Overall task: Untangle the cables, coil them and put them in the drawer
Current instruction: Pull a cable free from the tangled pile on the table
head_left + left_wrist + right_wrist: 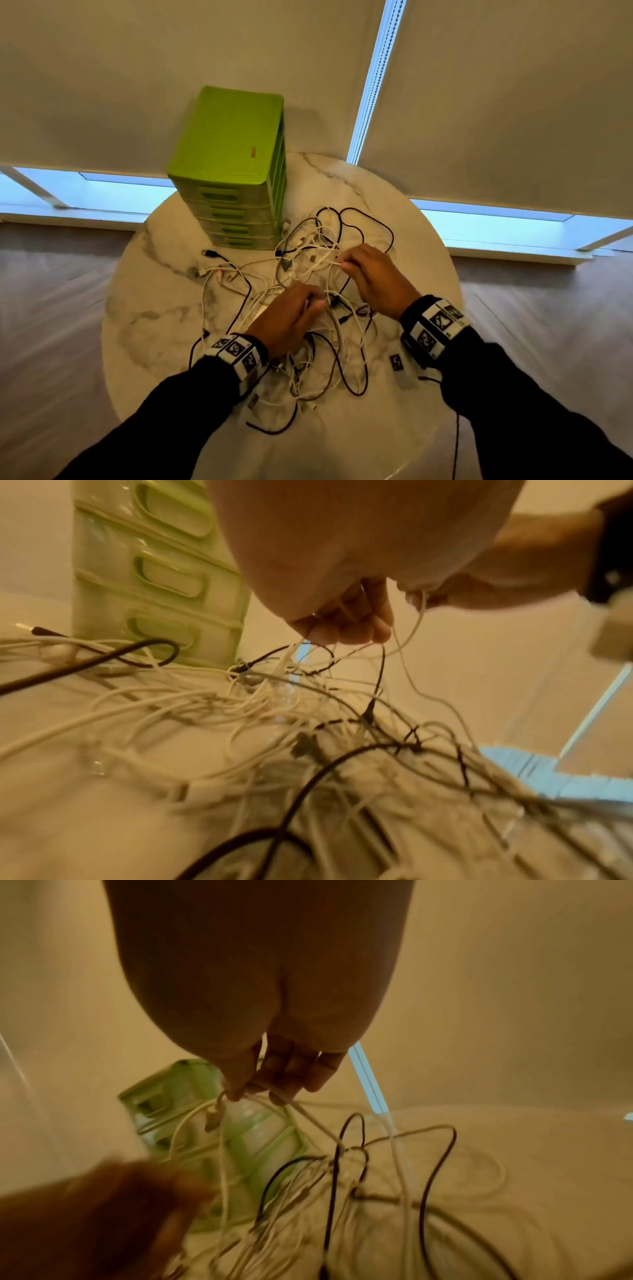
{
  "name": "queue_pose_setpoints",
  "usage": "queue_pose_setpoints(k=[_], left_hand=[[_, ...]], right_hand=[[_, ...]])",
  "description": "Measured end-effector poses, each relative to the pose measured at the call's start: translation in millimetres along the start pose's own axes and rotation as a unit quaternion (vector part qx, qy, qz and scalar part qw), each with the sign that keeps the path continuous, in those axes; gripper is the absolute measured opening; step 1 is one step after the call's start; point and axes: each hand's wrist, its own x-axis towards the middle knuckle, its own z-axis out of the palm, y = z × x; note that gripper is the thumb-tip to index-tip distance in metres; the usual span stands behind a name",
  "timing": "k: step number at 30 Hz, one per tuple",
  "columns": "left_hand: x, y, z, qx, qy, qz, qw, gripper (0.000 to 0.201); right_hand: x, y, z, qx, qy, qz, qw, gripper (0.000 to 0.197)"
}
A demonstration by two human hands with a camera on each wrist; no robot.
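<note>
Hands both pinch white cables [318, 260] in the tangle: left hand [291, 317], right hand [373, 274].

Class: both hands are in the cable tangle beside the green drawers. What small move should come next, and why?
Probably lift the right hand slowly to draw its pinched white cable out, while the left hand holds the tangle down. That cable is still threaded through the others, nothing is coiled, and the drawers look closed.
</note>
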Motion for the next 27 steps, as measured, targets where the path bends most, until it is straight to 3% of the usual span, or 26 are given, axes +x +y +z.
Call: queue_pose_setpoints(k=[4, 7, 9, 12, 14, 16, 18, 19, 21, 23, 25, 27], left_hand=[[0.8, 6.3, 0.7, -0.099, 0.025, -0.009, 0.995, 0.050], [-4.2, 4.8, 5.3, -0.094, 0.061, -0.003, 0.994, 0.037], [-10.9, 3.8, 5.4, -0.087, 0.100, 0.003, 0.991, 0.023], [-23.0, -1.2, 3.5, -0.059, 0.126, 0.006, 0.990, 0.018], [-36.4, -5.0, 2.3, -0.029, 0.120, 0.029, 0.992, 0.020], [-53.3, -4.4, 0.4, 0.005, 0.065, 0.062, 0.996, 0.035], [-68.0, -3.5, -0.1, 0.049, -0.019, 0.073, 0.996, 0.049], [-72.5, -3.5, 0.6, 0.064, -0.046, 0.062, 0.995, 0.050], [-75.5, -4.7, -3.9, 0.033, -0.026, -0.018, 0.999, 0.037], [-69.2, -7.3, -13.8, -0.061, 0.063, -0.100, 0.991, 0.025], [-54.3, -6.8, -25.2, -0.159, 0.159, -0.146, 0.963, 0.023], [-37.8, -5.5, -32.6, -0.249, 0.191, -0.194, 0.930, 0.025]], right_hand=[[-37.1, -25.6, 37.9, 0.123, -0.003, 0.016, 0.992, 0.009], [-49.9, -32.8, 56.3, 0.202, 0.006, 0.063, 0.977, 0.005], [-53.3, -29.5, 64.9, 0.198, -0.004, 0.064, 0.978, 0.008], [-49.3, -16.6, 69.3, 0.079, -0.070, 0.060, 0.993, 0.016], [-41.1, -11.0, 63.4, -0.047, -0.183, 0.095, 0.977, 0.023], [-32.3, -7.7, 57.5, -0.140, -0.264, 0.095, 0.949, 0.026], [-24.6, -5.8, 50.8, -0.204, -0.285, 0.068, 0.934, 0.026], [-21.4, -5.0, 46.1, -0.226, -0.281, 0.056, 0.931, 0.026], [-15.4, -7.7, 37.2, -0.263, -0.270, 0.030, 0.926, 0.030], [-11.5, -13.8, 35.6, -0.297, -0.260, -0.021, 0.919, 0.037], [-12.9, -26.1, 42.3, -0.307, -0.258, -0.067, 0.914, 0.042], [-19.8, -36.6, 54.6, -0.285, -0.247, -0.110, 0.920, 0.041]])
